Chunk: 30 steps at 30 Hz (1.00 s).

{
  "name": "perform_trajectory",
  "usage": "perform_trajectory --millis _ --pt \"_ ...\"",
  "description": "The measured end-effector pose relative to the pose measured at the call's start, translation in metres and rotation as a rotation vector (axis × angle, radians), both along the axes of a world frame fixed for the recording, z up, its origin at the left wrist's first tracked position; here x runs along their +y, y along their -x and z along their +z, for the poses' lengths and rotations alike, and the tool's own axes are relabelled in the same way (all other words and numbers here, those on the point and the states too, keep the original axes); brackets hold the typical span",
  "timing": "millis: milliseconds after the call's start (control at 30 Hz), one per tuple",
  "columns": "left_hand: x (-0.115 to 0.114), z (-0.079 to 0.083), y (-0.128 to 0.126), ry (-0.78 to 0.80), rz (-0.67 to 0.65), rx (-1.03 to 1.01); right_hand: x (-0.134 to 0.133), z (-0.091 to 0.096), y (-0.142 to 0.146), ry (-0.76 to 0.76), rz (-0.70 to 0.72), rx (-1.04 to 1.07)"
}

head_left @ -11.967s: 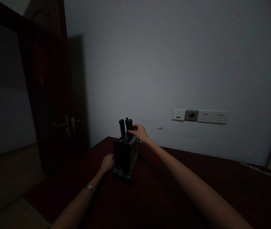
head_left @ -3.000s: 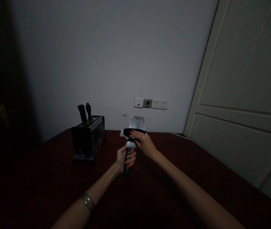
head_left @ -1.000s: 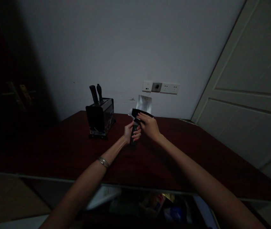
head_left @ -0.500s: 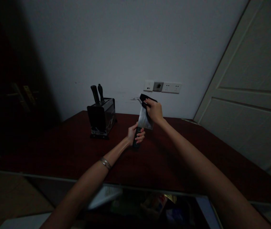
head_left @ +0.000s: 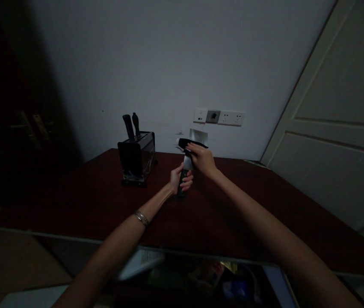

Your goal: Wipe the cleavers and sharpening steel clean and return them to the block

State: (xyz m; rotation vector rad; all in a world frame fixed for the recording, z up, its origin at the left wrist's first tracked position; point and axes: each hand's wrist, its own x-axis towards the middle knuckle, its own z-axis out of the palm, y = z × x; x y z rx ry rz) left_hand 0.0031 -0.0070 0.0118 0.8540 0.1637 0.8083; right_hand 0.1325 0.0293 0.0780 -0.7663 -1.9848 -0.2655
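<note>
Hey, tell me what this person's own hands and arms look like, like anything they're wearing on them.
The ungloved left hand belongs to an arm with a silver-coloured, metallic-looking band bracelet around it near the wrist; its pattern is too dim to make out. The ungloved right hand has a plain wrist. No sleeves show on either forearm.

The table [head_left: 101,199] had a wide top of dark reddish-brown colour, with a pale edge along its front side. On its left half, near the wall [head_left: 156,77], there stood upright a black knife block [head_left: 137,158]. At the far right corner lay a thin pale strip [head_left: 256,164]. Under the top, an open compartment held a blue item [head_left: 235,288], too dim to be recognised.
</note>
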Motion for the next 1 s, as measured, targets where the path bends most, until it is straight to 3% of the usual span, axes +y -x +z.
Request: perform_trajectory --millis 100,200,267,433,500,567,733,800,867,1000 --pt "-0.002 0.001 -0.002 0.001 -0.033 0.012 0.024 0.029 0.0 -0.019 -0.066 0.104" --pt "-0.003 0.001 -0.003 0.003 -0.048 0.024 0.034 0.04 0.001 -0.03 -0.106 0.189" --pt "-0.003 0.001 -0.003 -0.001 -0.037 0.018 0.028 0.032 0.004 -0.032 -0.094 0.182" --pt "0.0 0.0 0.0 0.005 0.021 0.009 -0.009 -0.011 0.012 -0.02 -0.027 0.043" --pt "0.0 -0.001 -0.001 0.004 0.015 0.015 -0.013 -0.016 0.009 -0.014 -0.015 0.019" --pt "-0.001 -0.002 -0.002 -0.004 -0.011 0.014 -0.006 -0.008 0.003 -0.017 -0.016 0.018" --pt "-0.008 -0.002 -0.008 -0.011 -0.107 0.033 0.027 0.042 -0.013 -0.032 -0.139 0.17" --pt "-0.01 0.0 -0.009 -0.008 -0.118 0.032 0.028 0.048 -0.014 -0.051 -0.152 0.178" --pt "-0.011 0.002 -0.009 -0.002 -0.11 0.022 0.019 0.039 -0.011 -0.078 -0.12 0.14" --pt "-0.008 0.004 -0.005 0.013 -0.028 -0.009 -0.018 -0.004 0.0 -0.06 -0.022 0.031"
